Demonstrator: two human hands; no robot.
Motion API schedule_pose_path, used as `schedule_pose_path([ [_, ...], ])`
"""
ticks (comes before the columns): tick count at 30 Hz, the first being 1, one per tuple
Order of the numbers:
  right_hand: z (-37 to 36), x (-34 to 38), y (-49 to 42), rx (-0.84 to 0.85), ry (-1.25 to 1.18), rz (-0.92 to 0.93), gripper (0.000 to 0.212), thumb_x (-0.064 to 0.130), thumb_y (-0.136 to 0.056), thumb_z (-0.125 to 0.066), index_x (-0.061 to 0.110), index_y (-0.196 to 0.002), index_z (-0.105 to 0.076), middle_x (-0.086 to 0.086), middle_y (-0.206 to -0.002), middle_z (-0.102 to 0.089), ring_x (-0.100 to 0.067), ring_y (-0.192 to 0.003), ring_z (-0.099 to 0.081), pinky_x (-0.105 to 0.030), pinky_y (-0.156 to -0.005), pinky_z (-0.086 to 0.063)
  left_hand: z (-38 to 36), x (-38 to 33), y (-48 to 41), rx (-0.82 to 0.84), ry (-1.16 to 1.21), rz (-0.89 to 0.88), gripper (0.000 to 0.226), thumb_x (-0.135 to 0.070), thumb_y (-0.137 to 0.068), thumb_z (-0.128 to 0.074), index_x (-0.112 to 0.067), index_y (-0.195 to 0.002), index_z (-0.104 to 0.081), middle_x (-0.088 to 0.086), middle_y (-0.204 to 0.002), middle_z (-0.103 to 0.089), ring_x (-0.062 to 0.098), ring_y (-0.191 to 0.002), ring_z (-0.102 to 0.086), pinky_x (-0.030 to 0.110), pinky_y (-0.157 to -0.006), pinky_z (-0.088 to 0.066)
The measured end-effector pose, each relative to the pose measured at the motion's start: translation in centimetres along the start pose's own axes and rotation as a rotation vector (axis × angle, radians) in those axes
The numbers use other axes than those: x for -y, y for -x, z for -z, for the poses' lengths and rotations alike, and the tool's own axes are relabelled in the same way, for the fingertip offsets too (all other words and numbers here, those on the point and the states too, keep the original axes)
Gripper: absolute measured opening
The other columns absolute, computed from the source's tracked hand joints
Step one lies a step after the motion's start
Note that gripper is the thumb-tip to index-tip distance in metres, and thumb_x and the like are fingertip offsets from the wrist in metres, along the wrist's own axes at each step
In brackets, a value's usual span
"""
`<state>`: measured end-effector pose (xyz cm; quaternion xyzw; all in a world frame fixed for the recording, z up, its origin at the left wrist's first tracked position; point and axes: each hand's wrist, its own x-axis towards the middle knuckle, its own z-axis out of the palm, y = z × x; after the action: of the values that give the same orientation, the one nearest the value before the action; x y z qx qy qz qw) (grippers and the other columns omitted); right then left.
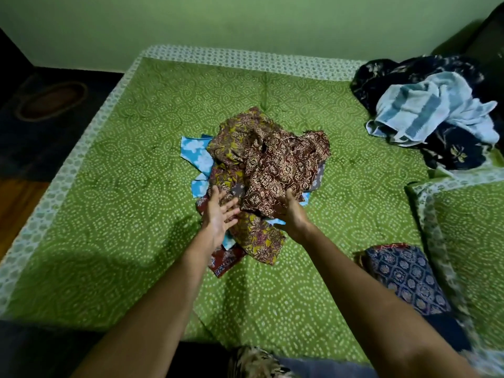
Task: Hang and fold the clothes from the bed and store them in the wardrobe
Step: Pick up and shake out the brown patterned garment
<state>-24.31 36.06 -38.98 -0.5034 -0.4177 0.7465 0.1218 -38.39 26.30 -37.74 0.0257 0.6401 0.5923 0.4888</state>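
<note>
Right grip (293, 214) holds the brown cloth (275, 165) on the pile (253, 236) in the middle of the bed (109, 186) and left grip (219, 214) is open beside it, so I think pulling it free to fold comes next.

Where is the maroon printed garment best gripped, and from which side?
Likely the maroon printed garment by its near edge, at the right hand, from the person's side: that edge lies loose; the far part bunches into the olive garment.
</note>
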Motion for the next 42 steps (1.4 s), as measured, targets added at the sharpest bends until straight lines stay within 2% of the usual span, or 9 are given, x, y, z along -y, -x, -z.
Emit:
schedule_pose_path([
  [11,0.3,-2.0,-12.3,-0.146,0.007,-0.162,0.061,0.05,-0.099,-0.029,0.007,-0.142,-0.036,-0.017,-0.144,-0.04,-0.027,-0.109,-0.051,-0.028,-0.06,-0.044,-1.7,0.8,-12.1,0.008,-0.017,0.204,0.063,-0.057,-0.097,-0.013,-0.019,-0.144,-0.03,0.014,-0.138,-0.048,0.032,-0.121,-0.05,0.046,-0.098,-0.037],
  [17,-0.4,-2.9,-16.8,-0.171,0.065,-0.237,0.049,0.036,-0.095,-0.052,0.006,-0.132,-0.049,-0.013,-0.129,-0.057,-0.031,-0.114,-0.055,-0.048,-0.091,-0.048,-2.3,1.9,-16.5,0.003,-0.066,0.272,0.061,-0.056,-0.097,-0.014,-0.02,-0.143,-0.032,0.013,-0.138,-0.049,0.032,-0.123,-0.049,0.05,-0.106,-0.034],
  [20,-0.6,-3.1,-18.0,-0.185,0.077,-0.184,0.044,0.017,-0.091,-0.061,0.002,-0.13,-0.049,-0.015,-0.123,-0.06,-0.025,-0.103,-0.06,-0.032,-0.082,-0.054,-2.6,2.4,-17.9,0.0,-0.15,0.285,0.059,-0.054,-0.098,-0.016,-0.018,-0.142,-0.033,0.012,-0.138,-0.05,0.029,-0.123,-0.049,0.047,-0.106,-0.035],
  [25,-0.2,-5.9,-20.7,-0.252,0.72,-0.098,0.05,0.019,-0.072,-0.08,0.008,-0.116,-0.061,-0.008,-0.111,-0.064,-0.023,-0.104,-0.059,-0.034,-0.09,-0.049,-3.2,3.4,-19.5,0.014,-0.478,0.189,0.038,-0.026,-0.098,-0.044,-0.009,-0.132,-0.048,0.011,-0.132,-0.051,0.022,-0.115,-0.05,0.031,-0.091,-0.04],
  [29,0.3,-7.5,-21.9,-0.173,0.909,-0.099,0.063,0.027,-0.073,-0.079,0.007,-0.128,-0.054,-0.016,-0.126,-0.046,-0.03,-0.12,-0.038,-0.033,-0.1,-0.036,-2.8,4.6,-20.8,0.021,-0.635,0.177,0.034,-0.011,-0.093,-0.052,-0.007,-0.127,-0.052,0.009,-0.127,-0.053,0.021,-0.111,-0.051,0.029,-0.089,-0.043],
  [32,0.4,-8.1,-22.2,-0.262,0.96,0.024,0.028,0.016,-0.088,-0.062,0.007,-0.114,-0.063,-0.015,-0.123,-0.058,-0.028,-0.117,-0.047,-0.023,-0.09,-0.036,-2.5,5.1,-21.4,0.027,-0.686,0.177,0.038,-0.007,-0.089,-0.059,-0.01,-0.126,-0.052,0.008,-0.131,-0.053,0.025,-0.119,-0.05,0.035,-0.098,-0.043],
  [34,0.0,-7.2,-21.4,-0.38,0.823,0.141,0.013,0.004,-0.094,-0.05,0.0,-0.101,-0.06,-0.013,-0.098,-0.066,-0.022,-0.086,-0.059,-0.022,-0.066,-0.036,-2.6,4.6,-21.1,0.076,-0.713,0.148,0.048,-0.007,-0.084,-0.066,-0.011,-0.129,-0.05,0.007,-0.133,-0.051,0.024,-0.121,-0.048,0.032,-0.096,-0.041],
  [37,-1.1,-4.4,-19.1,-0.473,0.708,0.271,0.013,0.013,-0.1,-0.043,0.005,-0.092,-0.049,-0.009,-0.074,-0.06,-0.02,-0.061,-0.051,-0.029,-0.054,-0.033,-3.1,3.1,-19.7,0.17,-0.778,0.039,0.062,-0.008,-0.076,-0.074,-0.015,-0.131,-0.048,0.005,-0.134,-0.049,0.022,-0.123,-0.046,0.029,-0.096,-0.039],
  [42,-2.9,1.5,-16.1,-0.435,0.704,0.517,0.013,0.019,-0.098,-0.05,0.008,-0.095,-0.056,-0.002,-0.074,-0.057,-0.018,-0.065,-0.052,-0.031,-0.057,-0.036,-4.4,-0.2,-17.0,0.164,-0.729,-0.136,0.063,-0.006,-0.077,-0.073,-0.011,-0.134,-0.048,0.012,-0.134,-0.051,0.025,-0.124,-0.047,0.036,-0.102,-0.041],
])
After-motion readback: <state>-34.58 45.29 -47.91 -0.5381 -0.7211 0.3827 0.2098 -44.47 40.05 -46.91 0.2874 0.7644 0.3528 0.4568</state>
